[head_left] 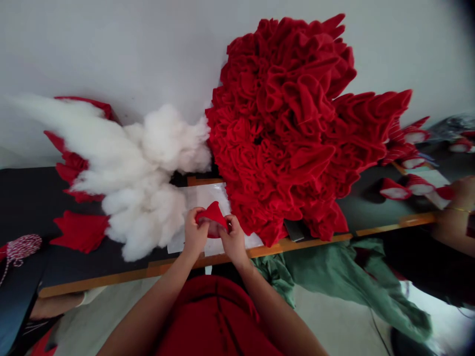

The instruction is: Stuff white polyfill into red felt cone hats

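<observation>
My left hand [193, 233] and my right hand [233, 238] both pinch one small red fabric cone [212, 215] just above the table's front edge. The fingers of both hands are closed on its rim. Directly behind it rises a tall heap of red fabric cones [293, 123]. To the left lies a mound of white stuffing fibre [141, 178]. A clear plastic sheet [200, 198] lies on the table under my hands.
The black table has a wooden front edge [111, 279]. Flat red fabric pieces [79, 231] and red-white twine [22, 247] lie at left. Finished red-and-white cones [408, 163] sit at right, near another person's arm [454, 212]. Green cloth [334, 272] hangs below the table.
</observation>
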`<state>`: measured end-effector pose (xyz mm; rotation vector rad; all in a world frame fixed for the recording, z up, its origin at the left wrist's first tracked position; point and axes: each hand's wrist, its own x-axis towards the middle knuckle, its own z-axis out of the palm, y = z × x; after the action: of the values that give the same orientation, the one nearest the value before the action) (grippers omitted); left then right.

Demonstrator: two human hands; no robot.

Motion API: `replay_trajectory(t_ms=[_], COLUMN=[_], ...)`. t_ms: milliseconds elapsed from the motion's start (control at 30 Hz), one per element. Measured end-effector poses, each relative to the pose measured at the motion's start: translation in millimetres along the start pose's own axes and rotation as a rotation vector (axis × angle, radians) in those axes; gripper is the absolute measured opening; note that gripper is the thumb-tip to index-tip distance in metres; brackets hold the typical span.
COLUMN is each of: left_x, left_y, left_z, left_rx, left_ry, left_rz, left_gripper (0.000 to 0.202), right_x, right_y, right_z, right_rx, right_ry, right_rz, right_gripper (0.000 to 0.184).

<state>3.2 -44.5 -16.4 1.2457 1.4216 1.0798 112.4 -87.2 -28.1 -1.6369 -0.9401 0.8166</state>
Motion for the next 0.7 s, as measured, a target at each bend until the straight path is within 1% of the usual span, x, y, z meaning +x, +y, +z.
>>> replay_trajectory(t_ms=[67,133,200,267,300,367,433,500,533,600,633,700], left_x=[2.4,2.6,0.6,-2.5,-4.1,-6.8,-8.7,-10.1,-10.8,-12.3,-13.2,-14.5], left_y=[-3.0,-5.0,-5.4,-4.7,-4.2,-3.5,-3.3,-2.5,-1.3,3.5,7.1,15.1], left_z=[-1.4,-2.9,-3.7,-3.5,-3.1,-2.0,-1.0,-0.4,-0.4,-1.1,-1.9,-3.7], left_rx=[0.053,0.067,0.061,0.054,0.053,0.066,0.089,0.103,0.103,0.087,0.073,0.035], left_ry=[0.039,0.053,0.053,0.025,-0.003,-0.070,-0.114,-0.104,-0.089,-0.072,-0.084,-0.145], left_rz=[0.100,0.175,0.217,0.246,0.267,0.335,0.419,0.462,0.456,0.393,0.345,0.228], left_gripper=[0.027,0.030,0.033,0.038,0.040,0.042,0.041,0.040,0.040,0.040,0.039,0.038], right_x=[-1.8,-2.3,-1.7,0.1,1.4,4.3,6.5,7.3,7.3,6.7,6.3,5.6], right_y=[1.0,0.9,-1.3,-5.2,-7.2,-10.3,-11.2,-10.3,-9.5,-7.7,-7.0,-6.5], right_z=[-2.4,-5.5,-7.8,-8.8,-9.0,-8.9,-8.9,-9.2,-9.3,-9.9,-10.3,-11.0], right_rx=[0.015,0.036,0.061,0.032,-0.006,-0.096,-0.140,-0.148,-0.149,-0.152,-0.153,-0.156], right_ry=[0.000,-0.024,-0.073,-0.082,-0.068,-0.019,0.037,0.111,0.145,0.181,0.182,0.180], right_rz=[-0.003,-0.007,-0.037,-0.105,-0.150,-0.218,-0.212,-0.158,-0.144,-0.185,-0.230,-0.329], right_gripper=[0.009,0.011,0.024,0.039,0.042,0.039,0.037,0.038,0.039,0.037,0.036,0.036])
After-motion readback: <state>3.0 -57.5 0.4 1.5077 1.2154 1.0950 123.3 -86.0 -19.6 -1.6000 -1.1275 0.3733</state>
